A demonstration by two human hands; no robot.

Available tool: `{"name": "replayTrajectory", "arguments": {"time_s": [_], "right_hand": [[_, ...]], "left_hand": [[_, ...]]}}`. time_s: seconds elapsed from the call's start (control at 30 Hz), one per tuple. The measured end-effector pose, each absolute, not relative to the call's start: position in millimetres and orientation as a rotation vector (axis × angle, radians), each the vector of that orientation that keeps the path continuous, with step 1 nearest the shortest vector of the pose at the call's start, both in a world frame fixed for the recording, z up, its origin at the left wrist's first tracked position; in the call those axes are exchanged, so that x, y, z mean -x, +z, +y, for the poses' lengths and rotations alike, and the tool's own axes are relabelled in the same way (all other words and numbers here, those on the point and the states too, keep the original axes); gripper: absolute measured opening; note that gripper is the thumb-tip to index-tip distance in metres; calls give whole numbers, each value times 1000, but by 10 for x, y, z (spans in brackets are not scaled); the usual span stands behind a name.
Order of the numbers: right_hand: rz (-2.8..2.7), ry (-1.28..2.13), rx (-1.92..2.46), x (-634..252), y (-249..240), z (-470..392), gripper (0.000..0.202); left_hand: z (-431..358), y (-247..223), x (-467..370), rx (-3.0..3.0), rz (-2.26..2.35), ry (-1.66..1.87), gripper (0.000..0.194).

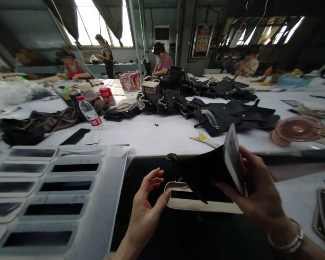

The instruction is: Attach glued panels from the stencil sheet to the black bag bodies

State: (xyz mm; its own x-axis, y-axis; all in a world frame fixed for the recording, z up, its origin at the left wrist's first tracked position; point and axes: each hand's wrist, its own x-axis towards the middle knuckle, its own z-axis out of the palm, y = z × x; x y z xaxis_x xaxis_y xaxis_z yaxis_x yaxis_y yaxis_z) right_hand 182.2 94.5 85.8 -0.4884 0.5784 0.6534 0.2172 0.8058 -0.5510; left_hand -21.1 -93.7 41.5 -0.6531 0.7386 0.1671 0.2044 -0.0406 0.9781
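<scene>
My right hand [260, 193] grips a black leather bag piece [206, 168] by its right end, where a pale grey panel [233, 157] stands on edge between thumb and fingers. The black piece stretches left from there, tilted, with a small metal clasp [172, 157] past its far left end. Below it lies a cream-rimmed piece [203, 206] with a dark slot, partly covered by the black one. My left hand [147, 207] is open, fingers curved and apart. Its thumb tip is at the left end of the cream rim; whether it touches, I cannot tell.
Translucent slotted templates [54, 207] cover the left side. Behind stand a water bottle [89, 113], a red bottle [107, 94] and a heap of black bag pieces [224, 113]. A pink fan [298, 128] sits at right, near a yellow-ended tool [202, 138]. Several people work farther back.
</scene>
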Motion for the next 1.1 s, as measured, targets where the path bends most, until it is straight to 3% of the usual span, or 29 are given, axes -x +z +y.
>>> {"name": "replayTrajectory", "arguments": {"time_s": [0.13, 0.2, 0.33, 0.47, 0.67, 0.8, 0.93, 1.1], "right_hand": [[-2108, 346, 455, -1712, 724, 991, 94], [-2119, 277, 400, -1684, 634, 1007, 95], [-2167, 174, 289, -1720, 453, 1050, 95], [-2332, 134, 317, -1859, 345, 1092, 90], [-2735, 205, 429, -1993, 362, 1062, 76], [-2827, 238, 392, -1982, 421, 1138, 72], [-2804, 23, 253, -1950, 485, 1284, 69], [-2766, -183, 139, -1912, 433, 1230, 68]], "left_hand": [[-781, 409, 154, -982, 1773, 1757, 82], [-686, 458, 164, -987, 1726, 1783, 86], [-540, 507, 237, -1079, 1791, 1681, 50], [-492, 399, 247, -1199, 1951, 1290, 12], [-466, 163, 91, -1590, 2204, 967, 19], [-583, 41, 125, -1326, 2116, 1228, 24], [-809, -239, 246, -758, 1865, 1584, 28], [-891, -685, 165, -210, 1488, 1670, 44]]}}
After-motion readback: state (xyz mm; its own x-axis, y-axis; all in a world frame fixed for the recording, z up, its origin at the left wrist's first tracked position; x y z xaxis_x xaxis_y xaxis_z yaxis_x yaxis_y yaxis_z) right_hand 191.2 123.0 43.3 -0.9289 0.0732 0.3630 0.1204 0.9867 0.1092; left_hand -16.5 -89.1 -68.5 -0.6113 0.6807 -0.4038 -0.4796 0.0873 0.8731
